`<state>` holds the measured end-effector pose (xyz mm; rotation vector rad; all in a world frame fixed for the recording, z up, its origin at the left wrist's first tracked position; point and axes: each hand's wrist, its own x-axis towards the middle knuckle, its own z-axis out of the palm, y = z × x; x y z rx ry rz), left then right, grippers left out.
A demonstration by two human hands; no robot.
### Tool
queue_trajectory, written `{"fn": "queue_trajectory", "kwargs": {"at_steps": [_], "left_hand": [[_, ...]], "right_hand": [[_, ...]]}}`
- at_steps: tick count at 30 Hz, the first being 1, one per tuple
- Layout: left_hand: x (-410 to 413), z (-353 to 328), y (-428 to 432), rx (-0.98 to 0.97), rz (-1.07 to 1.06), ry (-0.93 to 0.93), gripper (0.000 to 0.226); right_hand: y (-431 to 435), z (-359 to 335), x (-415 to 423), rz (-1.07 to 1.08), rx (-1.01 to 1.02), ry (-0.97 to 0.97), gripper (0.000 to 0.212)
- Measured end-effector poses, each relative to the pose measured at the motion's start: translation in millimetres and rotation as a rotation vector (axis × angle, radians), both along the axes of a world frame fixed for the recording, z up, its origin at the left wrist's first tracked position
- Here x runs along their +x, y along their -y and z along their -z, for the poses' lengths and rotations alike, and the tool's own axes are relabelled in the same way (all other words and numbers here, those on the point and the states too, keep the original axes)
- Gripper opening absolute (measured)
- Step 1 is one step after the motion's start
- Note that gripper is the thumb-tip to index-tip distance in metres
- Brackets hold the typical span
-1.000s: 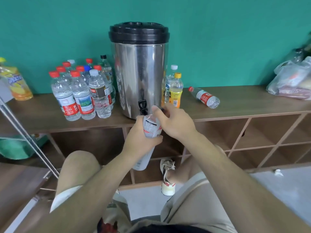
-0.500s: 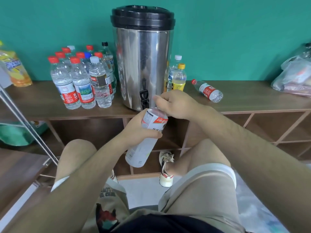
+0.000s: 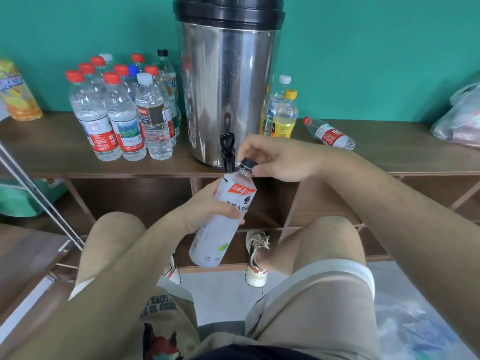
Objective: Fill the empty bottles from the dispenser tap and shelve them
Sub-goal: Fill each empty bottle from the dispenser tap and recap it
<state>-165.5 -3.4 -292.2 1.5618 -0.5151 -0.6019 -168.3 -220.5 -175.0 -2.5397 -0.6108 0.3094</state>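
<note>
Grip, head view: my left hand [image 3: 205, 207] clasps the white-labelled bottle [image 3: 217, 240] at mid-body, tilted, its neck just beside the dispenser tap [image 3: 227, 149]. My right hand [image 3: 281, 159] pinches its black cap [image 3: 248, 162]. I see capped bottles [image 3: 122, 113] clustered on the tabletop [image 3: 49, 149], left of the steel dispenser [image 3: 228, 81].

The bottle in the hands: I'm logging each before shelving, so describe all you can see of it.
The bottle looks plastic, wrapped in a whitish sleeve with a red banner, dark characters and a green mark near the base. Its dark cap sits on the neck, pinched by the right hand. The left hand grips its middle. It tilts, neck up beside the tap. Fill level is hidden.
</note>
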Motion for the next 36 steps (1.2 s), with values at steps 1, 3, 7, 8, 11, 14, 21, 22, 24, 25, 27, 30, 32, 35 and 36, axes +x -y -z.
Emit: {"fn": "queue_trajectory", "kwargs": {"at_steps": [1,3,7,8,11,14,21,22,24,25,27,30,32,35,36], "left_hand": [[-0.1,3.1,1.1,0.009,-0.030,0.030,0.061],[4.1,11.7,3.3,0.051,-0.097,0.094,0.061],[12.6,31.8,5.2,0.176,-0.166,0.171,0.068],[15.0,37.9,5.2,0.198,-0.170,0.169,0.070],[21.0,54.7,4.8,0.222,-0.175,0.138,0.072],[27.5,68.3,3.4,0.234,-0.151,0.104,0.071],[35.6,82.6,8.3,0.276,-0.134,0.088,0.070],[37.6,84.6,9.0,0.283,-0.138,0.088,0.070],[40.4,86.9,10.5,0.294,-0.140,0.080,0.069],[41.4,87.5,11.1,0.301,-0.135,0.081,0.069],[43.5,88.1,11.3,0.314,-0.118,0.083,0.069],[46.2,86.6,9.4,0.309,-0.105,0.054,0.068],[48.2,86.5,7.7,0.287,-0.127,0.022,0.069],[51.6,86.5,8.1,0.251,-0.193,0.000,0.069],[52.7,87.1,9.0,0.246,-0.219,-0.002,0.070]], "right_hand": [[-0.9,-0.9,-0.3,0.033,-0.003,-0.033,0.037],[-5.3,5.0,6.5,0.126,-0.055,-0.047,0.025],[-16.3,29.9,20.6,0.128,-0.348,0.117,0.062],[-15.5,35.5,23.8,0.093,-0.352,0.102,0.057],[-9.4,41.2,30.5,0.028,-0.270,0.000,0.027],[-8.5,53.5,33.0,-0.017,-0.150,0.023,0.027],[1.8,78.2,40.0,-0.075,-0.041,0.109,0.030],[4.1,81.4,41.3,-0.067,-0.027,0.105,0.031],[9.6,86.3,43.0,-0.039,0.011,0.089,0.032],[12.3,87.9,43.4,-0.036,0.029,0.080,0.033],[16.0,88.7,44.4,-0.048,0.053,0.065,0.035],[21.1,82.2,50.0,-0.049,0.070,0.052,0.036],[25.9,75.9,55.7,-0.011,0.109,0.042,0.036],[36.4,73.4,65.5,0.158,0.198,0.065,0.028],[38.9,76.8,68.7,0.238,0.236,0.090,0.027]]}}
